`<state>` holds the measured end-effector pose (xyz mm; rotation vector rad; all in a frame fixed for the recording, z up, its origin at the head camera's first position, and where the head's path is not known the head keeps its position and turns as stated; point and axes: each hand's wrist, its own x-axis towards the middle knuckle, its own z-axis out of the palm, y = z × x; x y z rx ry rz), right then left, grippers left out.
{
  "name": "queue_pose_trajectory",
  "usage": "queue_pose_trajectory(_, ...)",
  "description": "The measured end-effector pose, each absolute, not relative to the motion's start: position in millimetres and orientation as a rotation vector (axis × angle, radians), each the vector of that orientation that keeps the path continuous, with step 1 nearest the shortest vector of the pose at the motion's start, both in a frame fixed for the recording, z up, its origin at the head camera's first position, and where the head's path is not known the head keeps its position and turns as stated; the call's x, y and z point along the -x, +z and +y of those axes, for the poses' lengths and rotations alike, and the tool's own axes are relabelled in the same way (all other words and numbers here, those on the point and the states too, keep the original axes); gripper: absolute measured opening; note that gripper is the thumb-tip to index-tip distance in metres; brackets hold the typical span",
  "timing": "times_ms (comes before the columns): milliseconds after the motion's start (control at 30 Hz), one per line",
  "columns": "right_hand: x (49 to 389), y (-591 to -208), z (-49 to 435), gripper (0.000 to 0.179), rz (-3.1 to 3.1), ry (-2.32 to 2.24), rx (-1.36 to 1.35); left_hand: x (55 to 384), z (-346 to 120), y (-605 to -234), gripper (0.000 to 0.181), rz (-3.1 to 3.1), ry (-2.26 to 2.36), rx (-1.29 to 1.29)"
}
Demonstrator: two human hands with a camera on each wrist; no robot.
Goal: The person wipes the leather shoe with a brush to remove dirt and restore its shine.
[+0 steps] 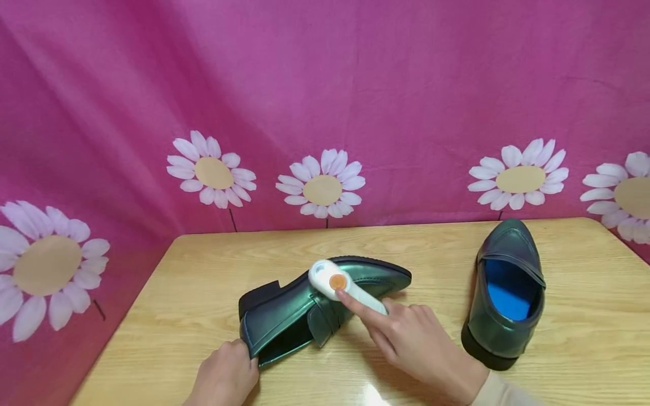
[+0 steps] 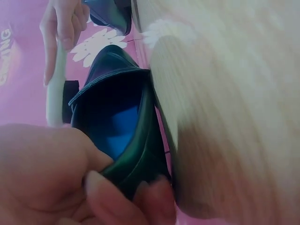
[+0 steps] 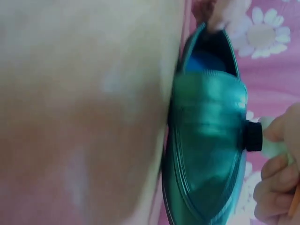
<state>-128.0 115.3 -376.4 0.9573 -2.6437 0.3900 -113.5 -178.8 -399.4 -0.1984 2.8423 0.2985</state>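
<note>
A dark green loafer point(image 1: 276, 318) lies tipped on its side on the wooden table, its toe pointing right and its black sole facing away. My left hand point(image 1: 225, 371) pinches the back rim at the heel, the thumb inside the opening. With my right hand point(image 1: 416, 341) I grip a white-handled shoe brush point(image 1: 321, 275), the index finger on its orange button. In the right wrist view the brush's black head point(image 3: 253, 136) touches the shoe's side. The blue insole point(image 2: 119, 129) shows in the left wrist view.
A second green loafer point(image 1: 492, 335) stands upright at the right of the table, toe away from me. The wooden table point(image 1: 193, 282) ends at a pink cloth point(image 1: 406, 101) printed with white flowers.
</note>
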Motion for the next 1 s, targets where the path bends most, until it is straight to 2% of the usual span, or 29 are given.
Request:
queue_pose_trajectory(200, 140.1, -375.3, 119.5, 0.07, -2.521, 0.301, -0.798, 117.2, -181.4, -399.4, 0.029, 2.83, 0.288, 0.172)
queue_pose_trajectory(500, 120.2, -376.4, 100.9, 0.07, -2.741, 0.414, -0.967, 113.8, -184.3, -401.0, 0.028, 2.849, 0.266, 0.114)
queue_pose_trajectory(733, 131.6, -369.1, 116.6, 0.07, -2.556, 0.205, -0.765, 115.6, -176.6, -400.5, 0.035, 2.818, 0.271, 0.087)
queue_pose_trajectory(1000, 121.8, -372.2, 101.2, 0.067, -2.649, 0.447, -1.095, 115.3, -184.1, -403.8, 0.04, 2.794, 0.266, 0.119)
